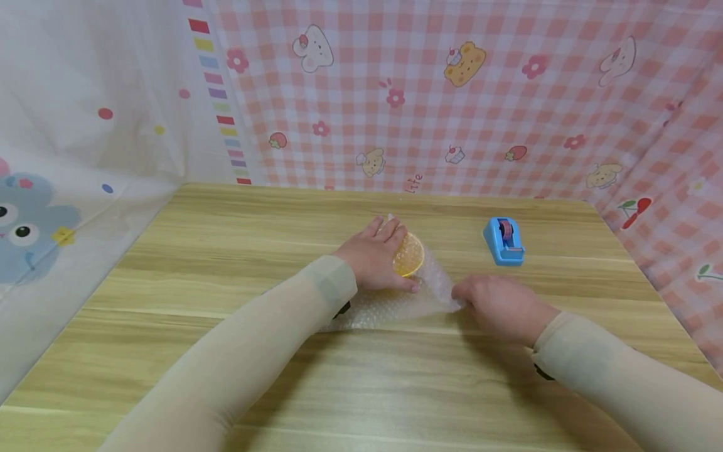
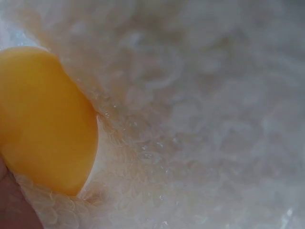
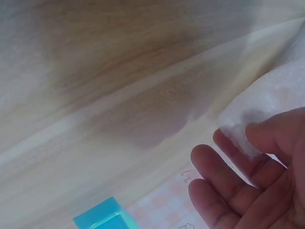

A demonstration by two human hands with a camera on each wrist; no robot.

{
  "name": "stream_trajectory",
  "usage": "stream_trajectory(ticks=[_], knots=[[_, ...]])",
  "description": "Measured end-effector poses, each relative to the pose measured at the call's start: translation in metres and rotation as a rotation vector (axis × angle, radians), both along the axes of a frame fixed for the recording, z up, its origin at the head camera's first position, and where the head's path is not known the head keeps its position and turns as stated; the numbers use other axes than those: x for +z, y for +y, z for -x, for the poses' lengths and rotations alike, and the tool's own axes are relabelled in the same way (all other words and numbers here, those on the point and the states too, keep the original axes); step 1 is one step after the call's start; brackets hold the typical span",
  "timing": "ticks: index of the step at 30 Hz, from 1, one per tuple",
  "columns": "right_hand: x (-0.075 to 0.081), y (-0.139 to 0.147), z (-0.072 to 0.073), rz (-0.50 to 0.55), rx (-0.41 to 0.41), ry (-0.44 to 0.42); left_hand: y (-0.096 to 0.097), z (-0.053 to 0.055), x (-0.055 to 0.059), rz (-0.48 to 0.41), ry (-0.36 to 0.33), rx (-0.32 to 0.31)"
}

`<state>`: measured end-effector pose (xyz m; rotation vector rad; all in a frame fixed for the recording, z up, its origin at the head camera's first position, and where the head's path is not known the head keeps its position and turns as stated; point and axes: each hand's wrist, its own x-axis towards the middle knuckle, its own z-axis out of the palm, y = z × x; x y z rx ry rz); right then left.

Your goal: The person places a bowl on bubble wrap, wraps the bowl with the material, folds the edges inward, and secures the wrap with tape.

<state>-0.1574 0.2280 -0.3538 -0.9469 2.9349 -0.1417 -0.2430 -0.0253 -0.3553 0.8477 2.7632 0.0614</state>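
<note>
A sheet of clear bubble wrap (image 1: 390, 311) lies on the wooden table, partly folded over a round yellow-orange object (image 1: 410, 256) with a circular rim. My left hand (image 1: 374, 256) rests on the wrapped object, fingers extended and thumb stretched toward the right. Close up in the left wrist view, the object's smooth, curved orange side (image 2: 45, 124) shows beneath the bubble wrap (image 2: 200, 114); its exact kind cannot be told. With thumb and index finger, my right hand (image 1: 505, 307) pinches a corner of the wrap (image 3: 248, 138), while its other fingers are spread in the right wrist view.
A blue tape dispenser (image 1: 504, 242) with a pink roll stands on the table (image 1: 367, 389), beyond my right hand. Pink checked cloth (image 1: 429, 113) hangs behind the far table edge, and a white printed sheet (image 1: 101, 75) hangs on the left.
</note>
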Motion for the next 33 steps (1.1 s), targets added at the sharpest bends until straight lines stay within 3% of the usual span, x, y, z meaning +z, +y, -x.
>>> stream_trajectory(ticks=[7, 27, 33], knots=[[0.003, -0.004, 0.002, -0.002, -0.009, 0.073, -0.001, 0.0, 0.0, 0.006, 0.006, -0.006], [0.018, -0.022, 0.014, 0.059, -0.13, 0.007, -0.001, 0.001, -0.002, 0.004, -0.007, 0.007], [0.019, -0.027, 0.019, 0.087, -0.178, -0.063, -0.001, 0.001, -0.001, 0.008, -0.018, 0.012]])
